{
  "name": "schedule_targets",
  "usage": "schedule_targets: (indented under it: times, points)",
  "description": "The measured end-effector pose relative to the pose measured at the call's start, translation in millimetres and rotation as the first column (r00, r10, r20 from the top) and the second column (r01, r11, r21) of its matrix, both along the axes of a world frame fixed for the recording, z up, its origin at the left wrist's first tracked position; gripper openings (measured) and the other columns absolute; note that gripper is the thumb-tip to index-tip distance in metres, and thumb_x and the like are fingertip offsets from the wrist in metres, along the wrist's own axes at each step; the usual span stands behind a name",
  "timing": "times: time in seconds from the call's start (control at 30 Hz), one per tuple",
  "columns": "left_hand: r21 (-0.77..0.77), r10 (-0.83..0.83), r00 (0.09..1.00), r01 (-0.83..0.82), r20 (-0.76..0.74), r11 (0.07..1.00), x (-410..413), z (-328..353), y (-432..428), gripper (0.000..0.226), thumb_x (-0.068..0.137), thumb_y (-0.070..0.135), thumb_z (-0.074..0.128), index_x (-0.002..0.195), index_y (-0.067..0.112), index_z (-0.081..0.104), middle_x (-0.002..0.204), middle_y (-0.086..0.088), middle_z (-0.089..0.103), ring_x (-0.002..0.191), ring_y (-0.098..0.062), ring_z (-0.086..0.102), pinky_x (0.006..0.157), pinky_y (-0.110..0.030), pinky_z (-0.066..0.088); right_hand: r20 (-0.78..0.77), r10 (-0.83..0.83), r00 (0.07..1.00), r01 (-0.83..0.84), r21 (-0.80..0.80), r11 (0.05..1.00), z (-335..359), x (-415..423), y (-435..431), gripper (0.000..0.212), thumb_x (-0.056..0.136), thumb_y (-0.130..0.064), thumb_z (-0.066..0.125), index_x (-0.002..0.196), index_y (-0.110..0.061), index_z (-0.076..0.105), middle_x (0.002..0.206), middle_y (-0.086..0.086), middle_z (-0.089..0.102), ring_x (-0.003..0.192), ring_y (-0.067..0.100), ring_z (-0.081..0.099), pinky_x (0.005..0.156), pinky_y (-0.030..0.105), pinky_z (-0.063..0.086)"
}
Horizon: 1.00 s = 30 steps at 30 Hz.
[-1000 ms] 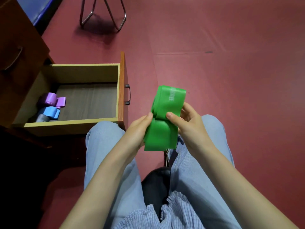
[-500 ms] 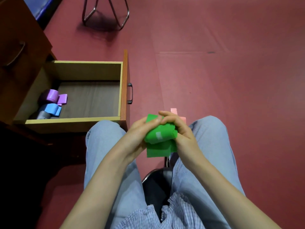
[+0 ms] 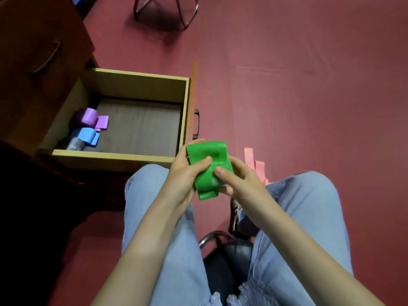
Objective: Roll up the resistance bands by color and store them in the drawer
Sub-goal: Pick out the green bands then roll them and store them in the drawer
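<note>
Both hands grip a half-rolled green band at frame centre, above the knees.

Head view: the left hand (image 3: pixel 185 173) comes in from the lower left and the right hand (image 3: pixel 241 181) from the lower right, meeting over the lap. Each pinches the green band (image 3: pixel 198 152), thumb pressed on its near face and fingers (image 3: pixel 195 141) curled behind. The band is bunched into a loose roll with a flap hanging below the hands. In the left half of the frame the drawer (image 3: pixel 136 85) stands pulled out of the cabinet (image 3: pixel 33 51). Three rolls lie in a row along its left end: purple (image 3: pixel 88 117) farthest, blue (image 3: pixel 87 133) in the middle, grey (image 3: pixel 76 143) nearest. A pink band (image 3: pixel 254 164) lies on the floor (image 3: pixel 309 107) just right of the hands.
</note>
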<state>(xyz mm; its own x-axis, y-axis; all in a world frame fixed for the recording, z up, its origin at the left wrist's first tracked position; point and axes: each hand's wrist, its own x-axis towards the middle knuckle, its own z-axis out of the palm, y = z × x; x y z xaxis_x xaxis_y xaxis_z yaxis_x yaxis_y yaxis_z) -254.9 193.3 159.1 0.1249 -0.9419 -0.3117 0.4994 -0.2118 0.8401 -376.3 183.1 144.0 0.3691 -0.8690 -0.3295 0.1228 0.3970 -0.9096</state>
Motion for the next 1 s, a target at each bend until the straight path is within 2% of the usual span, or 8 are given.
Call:
schedule_targets:
  times: [0.23, 0.3, 0.4, 0.5, 0.6, 0.77, 0.87, 1.0]
  points:
    - [0.067, 0.216, 0.97, -0.209, -0.112, 0.976, 51.9, -20.5, -29.2, 0.028, 0.084, -0.004, 0.049, 0.108, 0.01, 0.051, 0.082, -0.002, 0.067, 0.063, -0.006, 0.067, 0.058, -0.021, 0.056, -0.203, 0.134, 0.97, -0.168, -0.162, 0.972, -7.6, 73.1, -44.5, 0.023, 0.084, -0.016, 0.049, 0.105, -0.023, 0.052, 0.096, 0.001, 0.06, 0.09, 0.014, 0.056, 0.086, 0.034, 0.047]
    - [0.063, 0.271, 0.958, -0.265, -0.097, 0.962, 73.0, -26.8, -44.0, 0.018, 0.086, -0.001, 0.048, 0.097, 0.008, 0.058, 0.07, 0.002, 0.072, 0.062, -0.007, 0.068, 0.057, -0.021, 0.056, -0.229, 0.176, 0.957, -0.213, -0.15, 0.965, -9.6, 99.3, -63.2, 0.024, 0.093, -0.008, 0.042, 0.112, -0.019, 0.05, 0.102, 0.003, 0.058, 0.094, 0.014, 0.054, 0.089, 0.033, 0.045]
    - [0.076, 0.372, 0.926, -0.368, -0.057, 0.927, 110.6, -40.7, -73.1, 0.015, 0.088, 0.002, 0.048, 0.089, 0.011, 0.059, 0.071, 0.0, 0.071, 0.063, -0.01, 0.068, 0.061, -0.025, 0.057, -0.128, 0.217, 0.968, -0.221, -0.016, 0.975, -22.3, 139.2, -95.8, 0.037, 0.091, -0.006, 0.047, 0.127, -0.011, 0.043, 0.116, 0.011, 0.056, 0.105, 0.02, 0.054, 0.093, 0.035, 0.045]
    - [0.073, 0.438, 0.898, -0.435, -0.036, 0.897, 145.6, -56.6, -104.1, 0.015, 0.089, 0.002, 0.047, 0.088, 0.013, 0.058, 0.069, 0.003, 0.07, 0.062, -0.009, 0.067, 0.062, -0.025, 0.056, 0.094, 0.189, 0.977, -0.204, 0.185, 0.961, -41.3, 171.0, -130.9, 0.038, 0.086, 0.001, 0.051, 0.123, -0.003, 0.047, 0.115, 0.017, 0.057, 0.097, 0.02, 0.059, 0.08, 0.024, 0.051]
    - [0.077, 0.459, 0.889, -0.458, 0.005, 0.886, 179.4, -78.8, -135.6, 0.013, 0.088, 0.002, 0.05, 0.087, 0.013, 0.057, 0.066, 0.006, 0.07, 0.062, -0.006, 0.067, 0.062, -0.023, 0.056, 0.05, 0.18, 0.982, -0.186, 0.186, 0.965, -65.9, 204.3, -164.7, 0.031, 0.084, 0.003, 0.053, 0.116, 0.002, 0.052, 0.106, 0.016, 0.059, 0.093, 0.022, 0.059, 0.081, 0.026, 0.051]
    - [0.053, 0.454, 0.789, -0.518, 0.414, 0.854, 247.0, -129.3, -191.4, 0.028, 0.081, 0.005, 0.061, 0.104, 0.012, 0.046, 0.088, 0.002, 0.056, 0.083, -0.012, 0.057, 0.071, -0.015, 0.049, -0.183, 0.123, 0.975, -0.113, 0.066, 0.991, -112.0, 277.0, -226.0, 0.03, 0.081, 0.006, 0.056, 0.111, 0.004, 0.056, 0.097, 0.015, 0.059, 0.092, 0.023, 0.054, 0.073, 0.025, 0.047]
    - [0.023, 0.33, 0.592, -0.508, 0.735, 0.861, 278.9, -145.2, -208.8, 0.028, 0.082, 0.012, 0.062, 0.103, 0.014, 0.043, 0.096, -0.003, 0.054, 0.091, -0.016, 0.053, 0.067, -0.014, 0.042, -0.249, 0.184, 0.951, -0.178, 0.045, 0.983, -127.5, 313.6, -252.6, 0.032, 0.081, 0.008, 0.056, 0.113, 0.01, 0.055, 0.114, 0.028, 0.059, 0.087, 0.024, 0.054, 0.08, 0.036, 0.049]
    - [0.074, 0.13, 0.338, -0.531, 0.932, 0.844, 318.9, -158.9, -228.7, 0.043, 0.085, 0.012, 0.054, 0.125, 0.001, 0.042, 0.132, -0.02, 0.047, 0.124, -0.031, 0.042, 0.1, -0.029, 0.032, -0.357, 0.248, 0.9, -0.263, 0.008, 0.965, -155.8, 366.8, -293.0, 0.034, 0.079, 0.004, 0.061, 0.113, 0.006, 0.057, 0.116, 0.025, 0.06, 0.085, 0.022, 0.055, 0.085, 0.035, 0.048]
